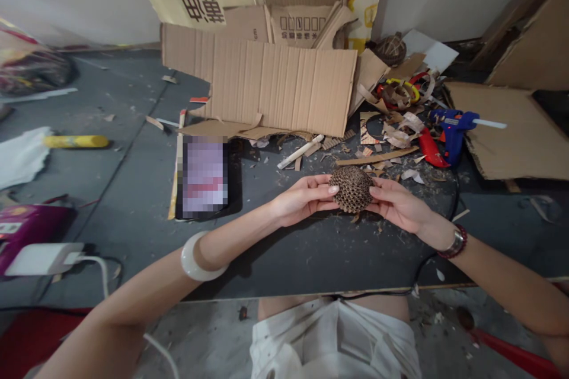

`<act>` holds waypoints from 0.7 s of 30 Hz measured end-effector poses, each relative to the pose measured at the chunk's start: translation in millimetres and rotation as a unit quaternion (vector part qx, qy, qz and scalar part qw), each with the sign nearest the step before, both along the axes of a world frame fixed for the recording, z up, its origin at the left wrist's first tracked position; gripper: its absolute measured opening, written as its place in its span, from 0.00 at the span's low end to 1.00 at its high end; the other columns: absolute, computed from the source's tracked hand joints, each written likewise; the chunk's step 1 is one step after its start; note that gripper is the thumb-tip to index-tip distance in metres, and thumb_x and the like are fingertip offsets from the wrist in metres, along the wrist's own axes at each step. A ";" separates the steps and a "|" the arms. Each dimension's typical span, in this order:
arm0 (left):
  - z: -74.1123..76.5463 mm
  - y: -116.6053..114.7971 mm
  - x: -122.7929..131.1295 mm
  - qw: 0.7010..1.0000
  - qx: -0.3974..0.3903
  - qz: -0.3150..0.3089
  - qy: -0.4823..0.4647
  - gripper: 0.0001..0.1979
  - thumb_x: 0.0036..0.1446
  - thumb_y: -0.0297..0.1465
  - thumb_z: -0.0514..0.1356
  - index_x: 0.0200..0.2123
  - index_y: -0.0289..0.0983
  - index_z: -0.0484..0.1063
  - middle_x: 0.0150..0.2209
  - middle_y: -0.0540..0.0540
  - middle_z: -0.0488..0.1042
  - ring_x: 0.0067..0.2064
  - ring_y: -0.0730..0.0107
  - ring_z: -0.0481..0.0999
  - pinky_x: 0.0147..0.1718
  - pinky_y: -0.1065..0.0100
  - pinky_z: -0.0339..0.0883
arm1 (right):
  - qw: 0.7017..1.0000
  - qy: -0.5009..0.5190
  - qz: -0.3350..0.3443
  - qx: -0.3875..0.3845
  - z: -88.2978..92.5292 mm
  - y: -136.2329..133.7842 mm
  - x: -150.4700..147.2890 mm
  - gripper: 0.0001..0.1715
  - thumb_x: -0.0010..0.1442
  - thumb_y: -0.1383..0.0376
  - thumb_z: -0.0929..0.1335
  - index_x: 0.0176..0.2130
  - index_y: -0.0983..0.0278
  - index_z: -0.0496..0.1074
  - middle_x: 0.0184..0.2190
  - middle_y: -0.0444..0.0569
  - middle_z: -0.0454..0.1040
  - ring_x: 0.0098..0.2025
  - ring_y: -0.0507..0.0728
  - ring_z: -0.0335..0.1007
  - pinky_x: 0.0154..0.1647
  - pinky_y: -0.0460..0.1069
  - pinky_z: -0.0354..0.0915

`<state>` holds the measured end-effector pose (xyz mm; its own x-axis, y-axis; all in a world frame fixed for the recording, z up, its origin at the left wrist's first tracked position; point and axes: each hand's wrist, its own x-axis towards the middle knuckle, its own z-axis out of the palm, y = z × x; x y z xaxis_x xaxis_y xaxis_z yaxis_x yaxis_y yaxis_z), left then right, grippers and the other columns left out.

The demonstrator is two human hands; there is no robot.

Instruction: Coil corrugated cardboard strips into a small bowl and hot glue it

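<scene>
Between my hands sits a rounded dome of coiled corrugated cardboard (351,189), its honeycomb-like edges facing up. My left hand (302,200) grips its left side with the fingertips, and my right hand (398,204) presses against its right side. Both hands hover just above the dark tabletop (311,260), which is scattered with small cardboard scraps. A similar woven-looking round piece (390,50) lies at the far back.
Behind my hands lie a large corrugated cardboard sheet (271,86) and a blue hot glue gun (453,133) with a white glue stick. A phone with a blurred screen (204,177) lies to the left. Cardboard offcuts and red-handled scissors (431,148) crowd the back right.
</scene>
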<state>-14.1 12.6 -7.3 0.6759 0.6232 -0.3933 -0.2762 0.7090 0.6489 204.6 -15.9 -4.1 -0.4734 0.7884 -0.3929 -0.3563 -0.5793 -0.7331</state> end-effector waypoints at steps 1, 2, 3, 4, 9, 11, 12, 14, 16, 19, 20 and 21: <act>0.7 -0.2 0.4 1.000 -0.002 0.003 0.000 0.18 0.46 0.28 0.70 0.41 0.31 0.73 0.39 0.43 0.79 0.36 0.73 0.79 0.42 0.71 0.72 | 1.000 -0.001 -0.002 -0.001 0.0 0.0 -0.1 0.20 0.47 0.61 0.76 0.40 0.63 0.74 0.45 0.49 0.77 0.44 0.55 0.75 0.45 0.49 0.72; 1.6 -0.3 0.9 1.000 -0.004 0.006 0.001 0.19 0.44 0.28 0.71 0.41 0.31 0.73 0.38 0.44 0.79 0.35 0.73 0.79 0.41 0.72 0.72 | 1.000 -0.004 -0.005 -0.001 0.0 -0.2 -0.1 0.19 0.47 0.61 0.76 0.40 0.63 0.74 0.44 0.49 0.77 0.44 0.55 0.75 0.45 0.48 0.73; 2.7 -0.6 1.5 1.000 -0.005 0.008 0.002 0.20 0.43 0.28 0.72 0.40 0.31 0.73 0.37 0.44 0.79 0.35 0.73 0.79 0.40 0.72 0.72 | 1.000 -0.008 -0.009 0.000 0.1 -0.6 -0.1 0.19 0.47 0.61 0.76 0.39 0.63 0.74 0.44 0.49 0.77 0.43 0.55 0.75 0.44 0.48 0.73; 3.9 -0.9 2.0 1.000 -0.007 0.012 0.006 0.20 0.42 0.28 0.73 0.40 0.31 0.73 0.36 0.45 0.79 0.34 0.73 0.79 0.39 0.72 0.73 | 1.000 -0.012 -0.012 0.004 0.3 -1.1 -0.1 0.19 0.47 0.61 0.76 0.40 0.63 0.74 0.44 0.49 0.77 0.43 0.55 0.75 0.44 0.48 0.73; 8.3 -4.6 4.7 0.999 0.008 0.031 0.042 0.22 0.39 0.27 0.74 0.38 0.31 0.72 0.34 0.46 0.79 0.33 0.72 0.79 0.37 0.70 0.74 | 0.999 -0.039 -0.015 0.025 1.8 -4.7 -2.6 0.22 0.48 0.62 0.76 0.43 0.63 0.73 0.45 0.50 0.77 0.44 0.55 0.75 0.45 0.50 0.72; 8.2 -6.8 6.1 0.997 0.034 0.036 0.051 0.23 0.38 0.26 0.74 0.39 0.31 0.72 0.34 0.46 0.79 0.33 0.72 0.79 0.36 0.70 0.73 | 0.998 -0.050 -0.017 0.026 2.6 -5.9 -4.6 0.22 0.46 0.63 0.76 0.42 0.63 0.73 0.43 0.49 0.78 0.41 0.54 0.75 0.43 0.48 0.73; 7.7 -7.9 6.9 0.996 0.048 0.043 0.055 0.23 0.37 0.25 0.74 0.39 0.30 0.72 0.34 0.46 0.80 0.32 0.72 0.79 0.35 0.71 0.73 | 0.998 -0.054 -0.018 0.027 3.0 -6.5 -5.6 0.22 0.46 0.63 0.77 0.42 0.63 0.73 0.42 0.49 0.78 0.40 0.53 0.75 0.42 0.48 0.73; 6.8 -9.7 8.7 0.994 0.072 0.059 0.063 0.23 0.35 0.23 0.74 0.37 0.30 0.72 0.32 0.47 0.79 0.31 0.74 0.78 0.34 0.73 0.72 | 0.998 -0.057 -0.018 0.032 3.3 -7.3 -7.2 0.23 0.46 0.63 0.77 0.43 0.63 0.74 0.41 0.48 0.79 0.38 0.52 0.76 0.40 0.47 0.72; 6.2 -10.7 10.2 0.992 0.081 0.065 0.071 0.22 0.35 0.22 0.73 0.37 0.30 0.73 0.32 0.48 0.79 0.31 0.75 0.78 0.34 0.74 0.71 | 0.998 -0.056 -0.019 0.039 3.1 -7.9 -8.1 0.23 0.46 0.64 0.77 0.44 0.63 0.74 0.40 0.47 0.79 0.37 0.51 0.76 0.39 0.46 0.72; 6.0 -10.8 11.3 0.990 0.083 0.069 0.087 0.22 0.35 0.23 0.73 0.38 0.30 0.73 0.32 0.48 0.79 0.31 0.76 0.78 0.34 0.74 0.71 | 0.997 -0.053 -0.023 0.048 2.3 -8.1 -8.3 0.23 0.47 0.65 0.76 0.44 0.62 0.75 0.39 0.47 0.79 0.36 0.50 0.75 0.39 0.45 0.72; 6.0 -10.5 11.2 0.990 0.084 0.070 0.091 0.23 0.35 0.23 0.73 0.38 0.30 0.73 0.32 0.48 0.80 0.31 0.75 0.78 0.34 0.73 0.71 | 0.997 -0.053 -0.024 0.049 2.0 -8.0 -8.2 0.23 0.47 0.65 0.76 0.44 0.62 0.75 0.39 0.47 0.79 0.36 0.50 0.75 0.39 0.45 0.72; 5.9 -10.3 11.0 0.990 0.084 0.070 0.094 0.23 0.35 0.23 0.73 0.38 0.30 0.73 0.33 0.47 0.80 0.31 0.75 0.78 0.35 0.73 0.71 | 0.997 -0.053 -0.024 0.050 1.7 -8.0 -8.1 0.23 0.47 0.65 0.76 0.44 0.62 0.75 0.39 0.46 0.79 0.36 0.50 0.75 0.39 0.45 0.72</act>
<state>-3.1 2.3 -1.4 0.5028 0.7730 -0.3867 -0.2278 0.5501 0.8034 196.5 -23.9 -2.3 -0.3947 0.8467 -0.3569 -0.2982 -0.4855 -0.8218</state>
